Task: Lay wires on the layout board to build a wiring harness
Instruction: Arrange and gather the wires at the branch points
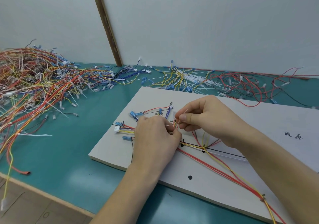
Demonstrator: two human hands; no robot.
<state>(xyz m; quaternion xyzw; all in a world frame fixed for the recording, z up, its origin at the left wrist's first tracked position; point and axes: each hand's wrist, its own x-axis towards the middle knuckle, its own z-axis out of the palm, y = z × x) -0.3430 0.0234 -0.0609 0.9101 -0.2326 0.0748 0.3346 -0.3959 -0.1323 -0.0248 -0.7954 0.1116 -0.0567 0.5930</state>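
Head view: a flat, matte pale-grey layout board [224,180] lies at an angle on a smooth teal tabletop [72,147]. Thin plastic-coated wires [222,170] in red, yellow, black and white run along black lines drawn on the board, ending at the left in blue sleeved terminals [133,115] and a small white connector [116,129]. Both hands meet over the middle of the board. The left hand [155,137] is curled, pinching the gathered wires. The right hand [203,118] pinches a thin white cable tie [183,113] between thumb and forefinger, beside the bundle. The hands cover the junction itself. A tangled heap of finished harnesses [34,82] sits at far left; loose wires and white ties [189,80] lie behind the board, along the pale wall.
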